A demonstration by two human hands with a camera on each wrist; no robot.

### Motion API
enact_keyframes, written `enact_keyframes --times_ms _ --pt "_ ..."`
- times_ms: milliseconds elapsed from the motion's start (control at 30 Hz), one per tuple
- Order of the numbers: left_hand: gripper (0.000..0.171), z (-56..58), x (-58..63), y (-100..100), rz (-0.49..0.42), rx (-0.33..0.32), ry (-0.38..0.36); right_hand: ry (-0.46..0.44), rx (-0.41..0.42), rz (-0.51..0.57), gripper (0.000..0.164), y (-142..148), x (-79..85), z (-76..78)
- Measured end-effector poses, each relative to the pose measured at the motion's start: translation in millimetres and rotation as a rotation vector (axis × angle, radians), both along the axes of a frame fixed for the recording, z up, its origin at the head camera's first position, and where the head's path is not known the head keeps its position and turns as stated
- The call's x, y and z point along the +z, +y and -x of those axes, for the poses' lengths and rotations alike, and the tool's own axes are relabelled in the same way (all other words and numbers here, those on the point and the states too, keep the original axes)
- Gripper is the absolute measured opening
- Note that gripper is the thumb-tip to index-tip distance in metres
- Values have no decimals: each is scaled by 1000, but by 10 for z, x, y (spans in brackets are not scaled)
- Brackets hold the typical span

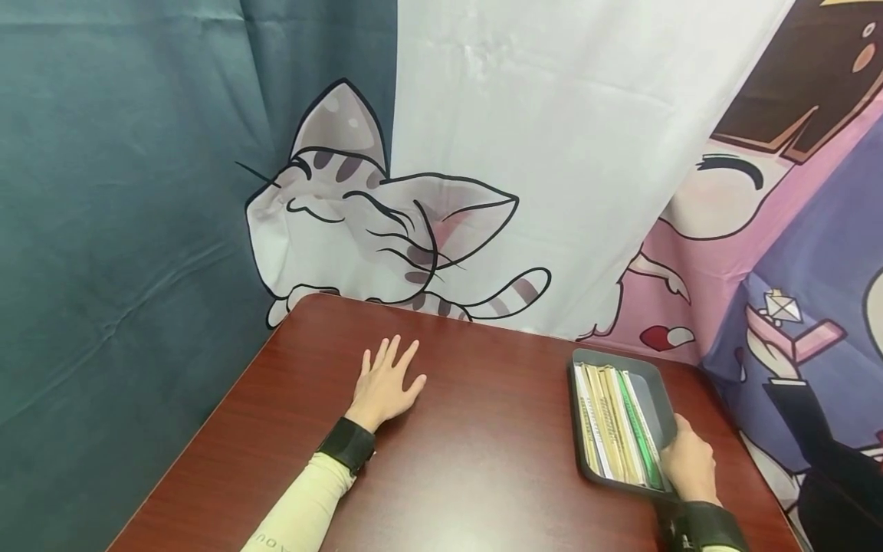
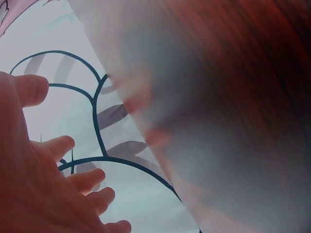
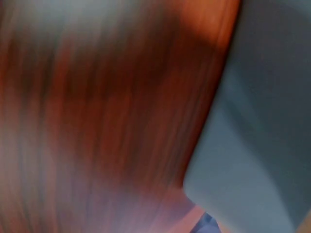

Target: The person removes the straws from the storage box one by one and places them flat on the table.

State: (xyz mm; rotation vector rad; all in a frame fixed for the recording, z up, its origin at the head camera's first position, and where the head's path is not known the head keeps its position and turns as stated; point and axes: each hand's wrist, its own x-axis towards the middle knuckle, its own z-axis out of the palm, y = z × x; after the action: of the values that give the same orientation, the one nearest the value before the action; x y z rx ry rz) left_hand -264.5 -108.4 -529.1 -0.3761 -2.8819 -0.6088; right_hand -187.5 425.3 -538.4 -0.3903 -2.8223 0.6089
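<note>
A dark grey tray (image 1: 582,429) sits on the right of the table, holding a row of several thin, flat, paper-like items (image 1: 610,422) in cream, white and green. What they are exactly is too small to tell. My right hand (image 1: 692,458) grips the tray's right side near the front corner; its fingertips are hidden from the head view. Close up in the right wrist view is the tray's grey outer wall (image 3: 243,160). Fingers spread and straight, my left hand (image 1: 385,386) is over the left part of the table, holding nothing.
The reddish-brown wooden table (image 1: 469,429) has its far edge against a hanging cloth (image 1: 552,153) printed with a cartoon cat. More cloth hangs at the left and right. Each wrist wears a black band (image 1: 348,443).
</note>
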Motion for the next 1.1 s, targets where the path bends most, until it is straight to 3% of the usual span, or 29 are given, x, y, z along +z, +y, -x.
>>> enact_keyframes --times_ms 100,300,533,800,1100 --pt "69 -4 -10 3 -4 -2 -17 4 14 -3 57 -101 -19 -13" --pt "68 6 -37 -2 -41 2 18 33 43 -6 49 -350 -52 -9" --pt "70 29 10 10 -41 -4 -9 38 63 -16 46 -620 -5 -60" --pt "70 33 38 54 -37 -15 -19 -60 64 -7 50 -846 84 -103" --pt "66 26 115 273 -37 -54 -13 -79 165 -9 52 -895 156 -92"
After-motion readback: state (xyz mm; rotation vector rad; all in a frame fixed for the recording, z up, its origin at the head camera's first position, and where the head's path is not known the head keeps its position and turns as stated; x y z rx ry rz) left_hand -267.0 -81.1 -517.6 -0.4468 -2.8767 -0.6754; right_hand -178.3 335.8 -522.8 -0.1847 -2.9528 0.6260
